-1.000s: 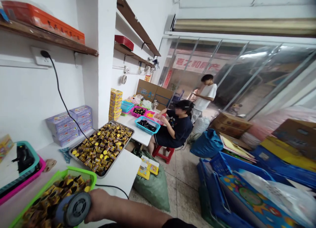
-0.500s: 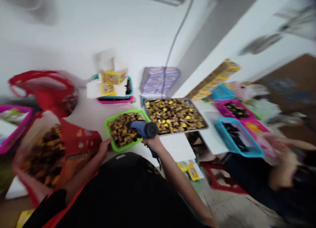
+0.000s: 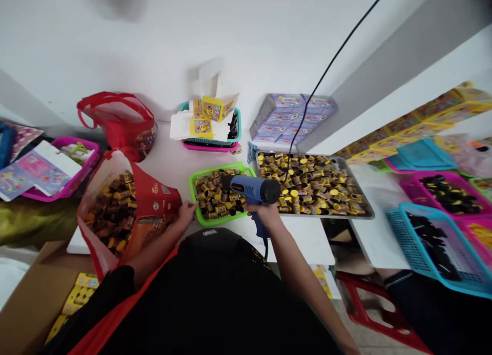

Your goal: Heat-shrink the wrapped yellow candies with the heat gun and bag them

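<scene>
White tabletop [image 3: 165,150]: steel tray [image 3: 365,206] of yellow-capped tubes at the far edge; red bag [image 3: 156,201] of tubes at left. Green basket [image 3: 215,217] between them, holding tubes [image 3: 209,201]. Heat gun [image 3: 249,188] sits over the basket's right side, gripped firmly in the closed right hand [image 3: 267,215]. Left hand [image 3: 186,211] open, empty, fingers at the basket's near rim.

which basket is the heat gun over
The green basket, the only one under the heat gun in the right hand; the blue basket and pink basket sit away.
</scene>
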### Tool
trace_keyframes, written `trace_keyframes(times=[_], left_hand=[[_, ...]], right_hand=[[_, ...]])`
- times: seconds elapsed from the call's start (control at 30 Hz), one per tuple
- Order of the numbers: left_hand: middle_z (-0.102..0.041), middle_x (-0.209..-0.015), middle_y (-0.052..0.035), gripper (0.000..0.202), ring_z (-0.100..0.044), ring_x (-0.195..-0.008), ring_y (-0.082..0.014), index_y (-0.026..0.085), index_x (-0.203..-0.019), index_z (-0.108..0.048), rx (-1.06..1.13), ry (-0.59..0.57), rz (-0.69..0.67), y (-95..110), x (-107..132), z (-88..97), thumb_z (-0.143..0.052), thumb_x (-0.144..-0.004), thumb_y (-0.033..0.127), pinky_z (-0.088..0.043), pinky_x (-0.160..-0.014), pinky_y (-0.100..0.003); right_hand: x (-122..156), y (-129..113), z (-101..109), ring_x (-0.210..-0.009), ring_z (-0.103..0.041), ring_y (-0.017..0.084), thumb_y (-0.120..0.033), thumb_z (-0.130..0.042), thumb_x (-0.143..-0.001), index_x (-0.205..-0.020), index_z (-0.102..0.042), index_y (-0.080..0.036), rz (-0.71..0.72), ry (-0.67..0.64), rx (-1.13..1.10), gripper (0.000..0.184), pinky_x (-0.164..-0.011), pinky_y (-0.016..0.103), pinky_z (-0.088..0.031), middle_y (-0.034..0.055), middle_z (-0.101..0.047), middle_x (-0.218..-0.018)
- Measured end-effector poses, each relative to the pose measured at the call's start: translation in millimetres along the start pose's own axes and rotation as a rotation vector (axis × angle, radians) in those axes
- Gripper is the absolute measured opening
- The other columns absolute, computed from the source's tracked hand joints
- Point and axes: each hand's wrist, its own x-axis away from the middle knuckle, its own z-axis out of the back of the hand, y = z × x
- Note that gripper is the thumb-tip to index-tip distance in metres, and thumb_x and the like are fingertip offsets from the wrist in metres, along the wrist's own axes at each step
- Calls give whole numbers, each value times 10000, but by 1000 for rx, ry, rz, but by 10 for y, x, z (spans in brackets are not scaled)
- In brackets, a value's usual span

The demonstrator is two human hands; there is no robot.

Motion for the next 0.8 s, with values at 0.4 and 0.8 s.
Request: trace_keyframes(times=[0.4, 0.8], left_hand=[[-594, -1414, -236, 529, -552, -1318, -377, 110, -1368, -600, -736, -221, -767, 246, 53, -494, -694, -918, 372, -422, -1152, -524], [-500, -1501, -288, 587, -446, -1444, -374, 51, -1427, -512, -514, 223, -552, 227, -191, -213, -642, -923, 322, -357, -1211, -482]], right_hand=[[539, 484, 551, -602, -651, 223, -307, -776, -477, -697, -696, -188, -91, 138, 53, 262, -561, 348, -542, 62, -725, -701], [788, 754, 626, -837, -706, 287, -307, -788, -472, -782, -668, -219, -99, 280, 235, 344, -737, 399, -578, 55, -716, -804]])
